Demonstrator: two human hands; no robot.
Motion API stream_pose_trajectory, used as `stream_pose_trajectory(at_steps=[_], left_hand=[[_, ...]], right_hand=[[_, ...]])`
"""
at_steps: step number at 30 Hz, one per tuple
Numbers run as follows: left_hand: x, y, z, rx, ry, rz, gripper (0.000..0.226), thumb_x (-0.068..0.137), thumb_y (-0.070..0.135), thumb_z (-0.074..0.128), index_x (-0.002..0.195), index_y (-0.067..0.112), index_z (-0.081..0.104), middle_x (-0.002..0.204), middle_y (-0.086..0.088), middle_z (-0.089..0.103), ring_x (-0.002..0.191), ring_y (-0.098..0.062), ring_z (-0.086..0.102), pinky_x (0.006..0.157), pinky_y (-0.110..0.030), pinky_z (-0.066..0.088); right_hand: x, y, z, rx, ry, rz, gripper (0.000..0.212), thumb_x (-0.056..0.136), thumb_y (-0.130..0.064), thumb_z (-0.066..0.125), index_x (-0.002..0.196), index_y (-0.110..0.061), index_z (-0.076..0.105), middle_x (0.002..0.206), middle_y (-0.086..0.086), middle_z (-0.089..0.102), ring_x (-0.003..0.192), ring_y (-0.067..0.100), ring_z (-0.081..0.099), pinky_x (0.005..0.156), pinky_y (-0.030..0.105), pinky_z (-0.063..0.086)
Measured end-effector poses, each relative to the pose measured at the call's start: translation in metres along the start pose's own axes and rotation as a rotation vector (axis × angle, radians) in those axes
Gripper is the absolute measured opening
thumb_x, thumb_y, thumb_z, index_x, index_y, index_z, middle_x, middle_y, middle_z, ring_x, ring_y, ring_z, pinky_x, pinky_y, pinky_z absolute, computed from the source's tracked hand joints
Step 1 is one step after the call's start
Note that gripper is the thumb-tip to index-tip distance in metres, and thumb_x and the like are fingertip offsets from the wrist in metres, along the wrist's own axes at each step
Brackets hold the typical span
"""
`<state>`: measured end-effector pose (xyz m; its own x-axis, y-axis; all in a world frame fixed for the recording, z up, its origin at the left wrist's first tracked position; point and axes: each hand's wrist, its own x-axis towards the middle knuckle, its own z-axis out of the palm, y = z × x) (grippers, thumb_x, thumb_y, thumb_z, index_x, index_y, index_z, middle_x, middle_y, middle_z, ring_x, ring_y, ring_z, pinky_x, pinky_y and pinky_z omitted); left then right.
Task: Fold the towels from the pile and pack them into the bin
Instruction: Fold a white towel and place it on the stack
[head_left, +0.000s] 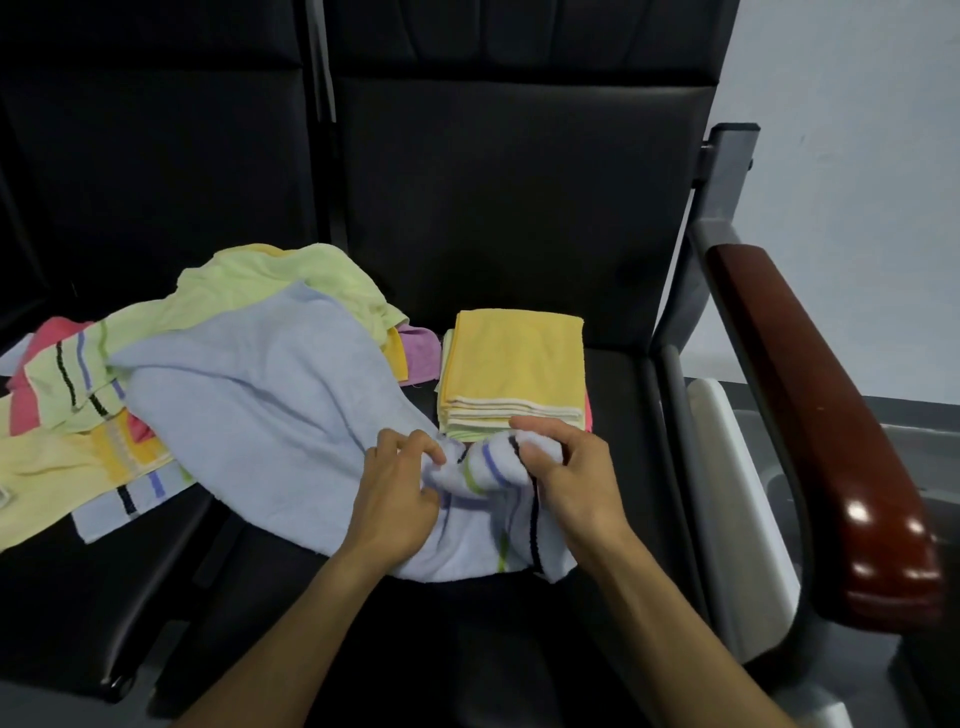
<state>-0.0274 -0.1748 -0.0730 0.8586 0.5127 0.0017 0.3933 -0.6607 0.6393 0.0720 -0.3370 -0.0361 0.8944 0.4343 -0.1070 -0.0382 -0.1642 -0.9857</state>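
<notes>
Head view shows the pale blue towel (270, 395) spread on the black seat (519, 218), its striped end bunched just in front of the folded stack (511, 371). Left hand (397, 493) pinches the bunched hem, fingers curled narrow on the cloth. Right hand (563, 475) grips the same hem beside it, thumb over the black stripe. Judgement: both hands hold 1 edge, likely to find the corners and square the towel before folding.

Folded stack, yellow towel uppermost, sits squared beyond the hands, apparently staged for packing. Unfolded pile (104, 395) lies to the left of the stack, partly under the blue towel. A pale container rim (737, 499), possibly the bin, shows to the right of the stack, past the armrest (831, 426); its contents cannot be seen.
</notes>
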Motion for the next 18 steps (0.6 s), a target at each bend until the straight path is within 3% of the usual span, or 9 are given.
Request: stream_pose_trajectory(at_steps=[3,5,7,9,11,13,15,18], left_hand=[[0.001,0.010,-0.001,-0.190,0.034,0.107,0.030,0.097,0.008,0.057,0.124,0.021,0.060,0.124,0.005,0.051,0.117,-0.010,0.048,0.097,-0.021,0.038],[0.000,0.018,-0.001,-0.306,-0.091,0.159,0.030,0.100,0.023,0.060,0.130,0.023,0.059,0.124,0.010,0.062,0.115,-0.004,0.057,0.096,-0.018,0.042],[-0.001,0.021,0.003,-0.287,-0.152,0.196,0.021,0.096,0.023,0.067,0.117,0.026,0.066,0.107,0.012,0.071,0.099,-0.002,0.064,0.088,-0.023,0.049],[0.000,0.023,0.005,-0.244,-0.076,0.199,0.008,0.092,0.018,0.070,0.088,0.024,0.067,0.078,0.010,0.067,0.072,-0.005,0.059,0.071,-0.028,0.047],[0.001,0.024,0.005,-0.266,0.007,0.179,0.021,0.092,0.016,0.070,0.073,0.020,0.060,0.062,0.009,0.055,0.058,-0.006,0.049,0.058,-0.024,0.041],[0.001,0.024,0.003,-0.296,0.028,0.181,0.027,0.093,0.016,0.070,0.070,0.021,0.057,0.057,0.012,0.053,0.052,-0.006,0.048,0.053,-0.017,0.037],[0.001,0.023,0.003,-0.250,0.030,0.226,0.035,0.094,0.019,0.069,0.066,0.029,0.051,0.056,0.014,0.052,0.054,-0.004,0.048,0.053,-0.016,0.034],[0.001,0.019,0.000,-0.169,0.042,0.296,0.034,0.097,0.035,0.060,0.065,0.030,0.048,0.057,0.012,0.050,0.059,-0.004,0.050,0.057,-0.021,0.036]], right_hand=[[-0.002,0.002,0.002,-0.133,-0.067,-0.065,0.035,0.086,0.006,0.065,0.109,-0.020,0.070,0.090,-0.005,0.075,0.088,0.006,0.071,0.076,0.021,0.056],[-0.003,0.002,0.005,-0.088,-0.119,-0.068,0.036,0.084,0.010,0.069,0.109,-0.016,0.064,0.083,-0.002,0.077,0.082,0.008,0.073,0.072,0.022,0.057],[-0.003,0.001,0.006,-0.056,-0.123,-0.075,0.030,0.082,0.008,0.074,0.102,-0.012,0.063,0.082,-0.001,0.078,0.081,0.011,0.074,0.073,0.024,0.059],[-0.002,0.000,0.005,-0.071,-0.098,-0.096,0.017,0.083,0.000,0.077,0.090,-0.012,0.068,0.078,0.001,0.077,0.074,0.015,0.074,0.067,0.025,0.058],[-0.001,0.001,0.003,-0.150,-0.092,-0.141,0.011,0.088,-0.012,0.075,0.078,-0.013,0.071,0.070,0.001,0.072,0.063,0.017,0.067,0.060,0.028,0.052],[0.000,0.005,0.003,-0.209,-0.080,-0.194,0.024,0.094,-0.016,0.067,0.070,-0.015,0.066,0.062,-0.003,0.064,0.058,0.010,0.056,0.058,0.028,0.046],[0.000,0.006,0.004,-0.179,-0.016,-0.208,0.024,0.097,-0.011,0.059,0.074,-0.018,0.065,0.065,-0.006,0.065,0.063,0.009,0.060,0.060,0.027,0.049],[0.004,0.011,0.001,-0.114,0.218,-0.131,0.022,0.098,-0.008,0.050,0.081,-0.015,0.063,0.074,-0.002,0.065,0.070,0.013,0.060,0.064,0.030,0.048]])
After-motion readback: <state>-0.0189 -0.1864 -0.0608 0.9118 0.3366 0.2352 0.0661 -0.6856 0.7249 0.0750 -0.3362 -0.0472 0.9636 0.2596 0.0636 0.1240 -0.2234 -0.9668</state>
